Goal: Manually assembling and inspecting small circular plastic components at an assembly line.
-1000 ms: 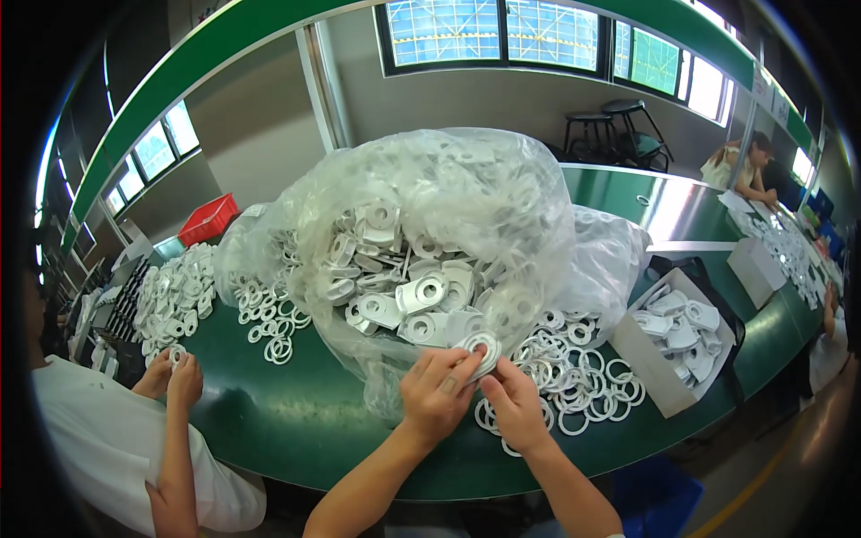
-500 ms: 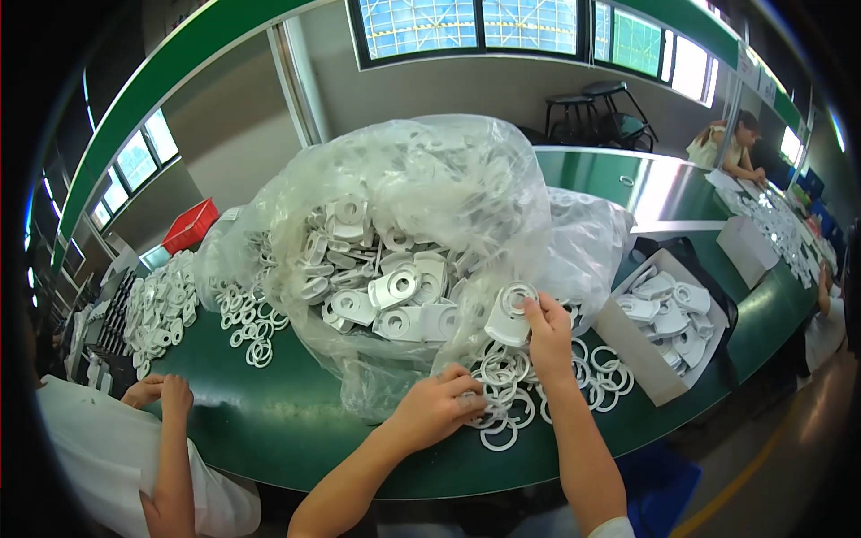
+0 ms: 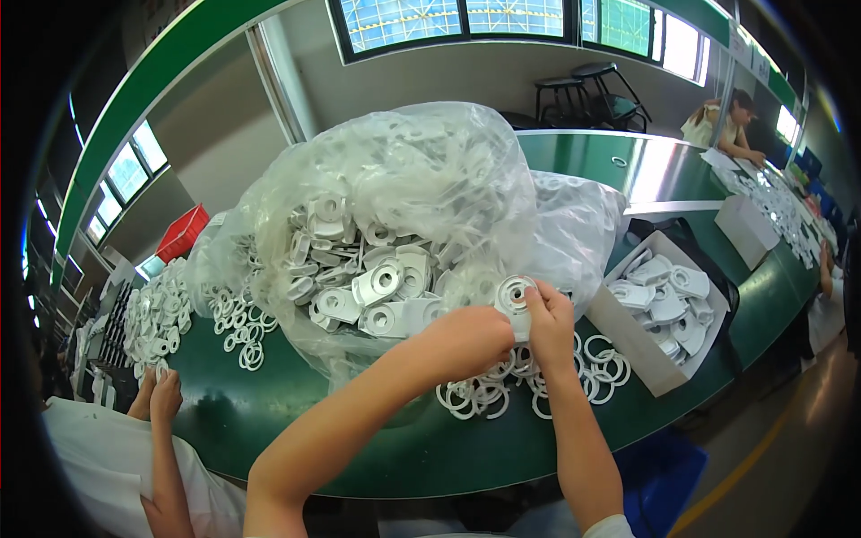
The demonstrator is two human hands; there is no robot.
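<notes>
My right hand is closed on a white plastic part, a rounded plate with a round, ringed opening at its upper end. Right beside that part is my left hand, its fingers curled; whatever they hold is hidden behind the back of the hand. Below both hands lies a loose pile of thin white rings on the green table. Behind them, a large clear plastic bag lies open toward me, full of similar white plates.
To the right stands a cardboard box of white parts. At left are more white rings, a heap of white parts and a red bin. A co-worker's hands work at far left; another person sits far right.
My left hand has risen from the ring pile to the plate in my right hand. My right hand still grips the plate. The left co-worker's hands have shifted slightly.
</notes>
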